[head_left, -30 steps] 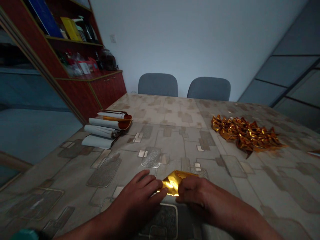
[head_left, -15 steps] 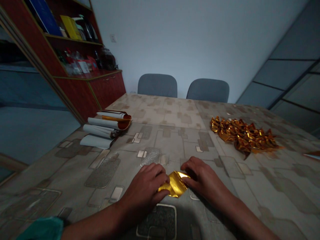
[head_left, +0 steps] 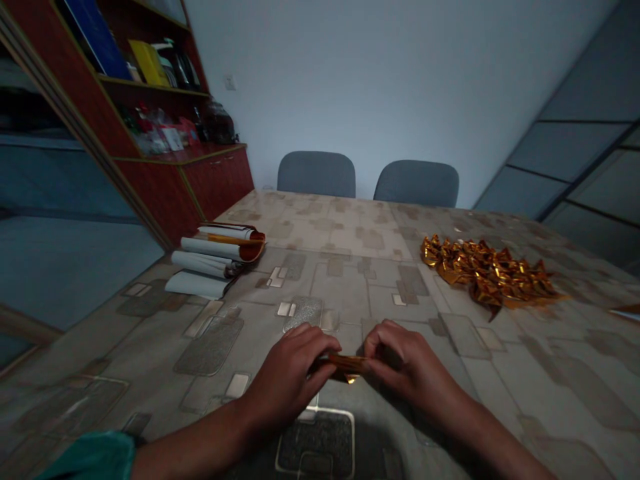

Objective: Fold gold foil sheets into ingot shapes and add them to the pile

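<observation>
- Between my left hand [head_left: 286,373] and right hand [head_left: 406,365], a narrow, shiny gold foil strip [head_left: 347,362] lies crosswise, folded flat and held just above the mottled beige patterned desk [head_left: 345,230].
- Both sides of the grip are closed on the strip: left fingers [head_left: 320,345] curl over one end, hiding it, and right fingertips [head_left: 379,341] pinch the other.
- From here, I judge that thin foil will crease under uneven pressure, so I'd keep both pinches light and level.
- Its upper edge shines gold, with darker orange along it, and a small gold tab [head_left: 351,379] hangs below.
- Well ahead of the grip and to the right sits a heap of crumpled gold-orange foil pieces [head_left: 487,273].
- Well ahead and to the left lies a stack of white paper rolls with orange-red insides [head_left: 215,260].
</observation>
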Action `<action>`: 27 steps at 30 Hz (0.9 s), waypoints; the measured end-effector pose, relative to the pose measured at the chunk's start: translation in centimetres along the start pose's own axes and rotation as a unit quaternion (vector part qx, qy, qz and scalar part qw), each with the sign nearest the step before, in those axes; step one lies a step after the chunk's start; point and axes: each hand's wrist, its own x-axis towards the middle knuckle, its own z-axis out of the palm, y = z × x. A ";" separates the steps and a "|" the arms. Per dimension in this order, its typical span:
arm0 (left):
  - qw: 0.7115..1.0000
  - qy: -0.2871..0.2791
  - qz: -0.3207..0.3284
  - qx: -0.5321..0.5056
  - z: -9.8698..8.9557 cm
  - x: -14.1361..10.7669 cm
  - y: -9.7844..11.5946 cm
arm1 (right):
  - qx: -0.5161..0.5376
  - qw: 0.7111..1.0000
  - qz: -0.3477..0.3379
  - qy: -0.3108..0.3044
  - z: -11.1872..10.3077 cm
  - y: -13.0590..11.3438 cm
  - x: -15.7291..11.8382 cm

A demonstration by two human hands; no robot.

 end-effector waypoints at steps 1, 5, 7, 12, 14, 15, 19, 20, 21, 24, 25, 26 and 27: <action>1.000 0.023 0.017 -0.005 0.0 0.0 0.0 | -0.013 0.999 -0.035 0.009 -0.2 -0.2 0.0; 0.989 0.091 0.111 0.046 -0.2 0.2 0.1 | -0.081 0.987 -0.141 0.000 -1.0 -0.8 -0.2; 0.980 0.102 0.143 0.095 -0.1 0.2 0.2 | -0.120 0.981 -0.152 -0.028 -1.0 -0.9 -0.2; 0.972 0.073 0.150 0.163 0.6 0.0 -0.1 | -0.162 0.971 -0.142 -0.108 -0.2 -0.8 -0.3; 0.972 0.061 0.148 0.170 0.8 0.0 -0.3 | -0.168 0.968 -0.136 -0.128 0.2 -0.5 -0.4; 0.973 0.053 0.147 0.172 0.9 0.0 -0.4 | -0.171 0.967 -0.131 -0.135 0.4 -0.4 -0.4; 0.978 -0.010 0.146 0.147 0.4 -0.1 -0.4 | -0.163 0.969 -0.108 -0.150 0.4 -0.1 -0.4; 0.980 -0.027 0.146 0.136 0.1 -0.2 -0.4 | -0.157 0.970 -0.102 -0.156 0.2 -0.1 -0.4; 0.980 -0.039 0.147 0.126 -0.1 -0.3 -0.4 | -0.151 0.970 -0.099 -0.161 0.1 -0.1 -0.4; 0.979 -0.049 0.161 0.116 -0.6 -0.6 -0.6 | -0.144 0.969 -0.098 -0.177 -0.4 -0.3 -0.5; 0.978 -0.043 0.167 0.117 -0.6 -0.7 -0.7 | -0.147 0.968 -0.096 -0.180 -0.5 -0.3 -0.5; 0.977 -0.034 0.172 0.119 -0.6 -0.7 -0.8 | -0.151 0.967 -0.096 -0.182 -0.6 -0.3 -0.5; 0.977 -0.023 0.176 0.120 -0.5 -0.7 -0.9 | -0.155 0.966 -0.096 -0.183 -0.6 -0.3 -0.5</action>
